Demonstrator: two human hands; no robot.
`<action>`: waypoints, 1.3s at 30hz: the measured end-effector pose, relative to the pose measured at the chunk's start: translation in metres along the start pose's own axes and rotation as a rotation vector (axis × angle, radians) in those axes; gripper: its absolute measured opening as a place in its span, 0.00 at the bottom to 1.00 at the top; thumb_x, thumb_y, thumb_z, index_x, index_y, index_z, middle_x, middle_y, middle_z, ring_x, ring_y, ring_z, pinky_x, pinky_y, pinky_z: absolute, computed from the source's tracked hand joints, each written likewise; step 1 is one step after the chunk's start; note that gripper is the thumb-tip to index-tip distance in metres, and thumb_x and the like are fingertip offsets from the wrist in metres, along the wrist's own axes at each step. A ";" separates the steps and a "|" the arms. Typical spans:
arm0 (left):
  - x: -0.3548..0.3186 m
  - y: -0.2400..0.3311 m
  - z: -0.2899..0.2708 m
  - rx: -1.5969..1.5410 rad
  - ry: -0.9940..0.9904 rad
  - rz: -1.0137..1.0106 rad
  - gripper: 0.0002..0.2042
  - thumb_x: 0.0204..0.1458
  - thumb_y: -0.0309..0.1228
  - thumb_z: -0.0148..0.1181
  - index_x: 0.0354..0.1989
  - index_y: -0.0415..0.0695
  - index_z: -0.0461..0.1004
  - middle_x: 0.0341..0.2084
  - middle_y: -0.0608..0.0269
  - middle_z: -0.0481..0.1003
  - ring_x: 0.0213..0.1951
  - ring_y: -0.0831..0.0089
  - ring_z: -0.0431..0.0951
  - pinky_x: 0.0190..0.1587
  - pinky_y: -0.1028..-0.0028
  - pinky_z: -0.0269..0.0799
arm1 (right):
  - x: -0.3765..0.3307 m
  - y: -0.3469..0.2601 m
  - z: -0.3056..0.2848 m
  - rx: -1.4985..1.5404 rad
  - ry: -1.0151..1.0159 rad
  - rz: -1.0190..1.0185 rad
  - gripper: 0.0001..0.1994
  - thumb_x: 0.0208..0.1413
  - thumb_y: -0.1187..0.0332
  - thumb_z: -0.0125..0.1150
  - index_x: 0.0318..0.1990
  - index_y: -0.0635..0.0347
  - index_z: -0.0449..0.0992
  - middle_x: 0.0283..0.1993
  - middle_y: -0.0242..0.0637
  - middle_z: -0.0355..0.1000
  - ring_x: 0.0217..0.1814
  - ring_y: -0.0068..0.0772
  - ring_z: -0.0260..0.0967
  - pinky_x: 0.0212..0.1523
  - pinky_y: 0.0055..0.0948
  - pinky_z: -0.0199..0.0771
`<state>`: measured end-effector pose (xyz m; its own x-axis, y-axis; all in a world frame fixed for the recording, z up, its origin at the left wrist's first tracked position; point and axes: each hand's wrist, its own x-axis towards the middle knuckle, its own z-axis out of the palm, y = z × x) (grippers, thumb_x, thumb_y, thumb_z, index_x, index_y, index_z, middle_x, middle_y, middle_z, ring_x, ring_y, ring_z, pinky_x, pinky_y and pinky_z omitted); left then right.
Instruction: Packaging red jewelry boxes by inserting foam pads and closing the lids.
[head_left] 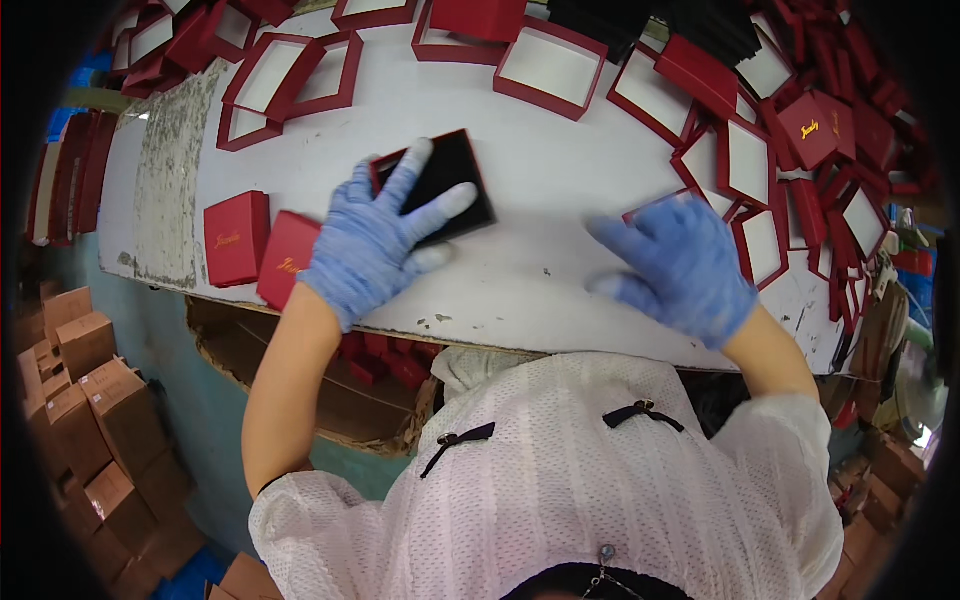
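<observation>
My left hand (375,235), in a blue knit glove with pale fingertips, lies with fingers spread over a small red-edged box with a black insert (460,185). Its fingertips rest on the black surface. Farther right, my right hand (685,265), gloved alike, is smeared by motion. A red edge with a pale inside (660,204) shows beyond its fingers; whether the hand grips it is hidden. Left of my left hand, a closed red box (237,240) with gold lettering lies beside another red box (290,255), partly covered by my wrist.
Open red trays with white insides (552,67) line the far side of the white table (545,320). Red boxes and lids (815,130) pile up at the right, near black inserts (600,22). Brown cartons (120,410) stack on the floor at left.
</observation>
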<state>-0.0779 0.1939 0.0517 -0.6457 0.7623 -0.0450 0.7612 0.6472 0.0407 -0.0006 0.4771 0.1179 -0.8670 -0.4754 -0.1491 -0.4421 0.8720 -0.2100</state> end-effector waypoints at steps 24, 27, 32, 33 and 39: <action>0.011 0.030 0.007 -0.234 0.007 -0.035 0.45 0.33 0.56 0.61 0.62 0.55 0.51 0.58 0.52 0.54 0.60 0.47 0.50 0.61 0.50 0.36 | 0.083 -0.019 0.083 0.122 0.538 -0.056 0.21 0.52 0.57 0.53 0.48 0.64 0.69 0.42 0.47 0.69 0.46 0.46 0.65 0.51 0.38 0.63; 0.005 0.028 -0.017 -0.024 -0.070 -0.059 0.46 0.31 0.55 0.62 0.62 0.57 0.50 0.58 0.52 0.54 0.60 0.44 0.48 0.62 0.48 0.30 | 0.087 -0.002 0.059 0.200 0.521 -0.137 0.21 0.50 0.58 0.55 0.46 0.65 0.69 0.44 0.46 0.68 0.47 0.47 0.64 0.51 0.40 0.63; -0.042 -0.022 -0.041 0.217 -0.274 -0.553 0.53 0.23 0.55 0.67 0.63 0.54 0.49 0.58 0.50 0.53 0.60 0.44 0.48 0.62 0.51 0.34 | 0.121 0.111 -0.001 -0.196 0.609 0.338 0.22 0.51 0.57 0.56 0.52 0.55 0.67 0.53 0.40 0.65 0.56 0.39 0.61 0.56 0.34 0.61; -0.043 -0.028 -0.054 0.275 -0.349 -0.631 0.54 0.22 0.54 0.68 0.63 0.56 0.47 0.59 0.48 0.51 0.61 0.42 0.46 0.62 0.50 0.33 | 0.125 0.147 0.007 -0.429 0.560 0.399 0.23 0.52 0.54 0.54 0.54 0.53 0.66 0.55 0.38 0.64 0.57 0.39 0.60 0.56 0.34 0.61; 0.039 -0.130 -0.032 -0.118 0.530 -0.720 0.50 0.28 0.53 0.69 0.62 0.49 0.50 0.59 0.43 0.52 0.61 0.49 0.51 0.60 0.59 0.49 | 0.139 0.173 -0.019 -0.030 0.426 0.384 0.13 0.52 0.62 0.55 0.44 0.56 0.75 0.44 0.39 0.72 0.46 0.40 0.69 0.49 0.29 0.67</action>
<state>-0.2038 0.1399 0.0762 -0.9290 0.0570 0.3657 0.1698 0.9436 0.2844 -0.2017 0.5641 0.0789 -0.9801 -0.0411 0.1944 -0.0785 0.9788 -0.1890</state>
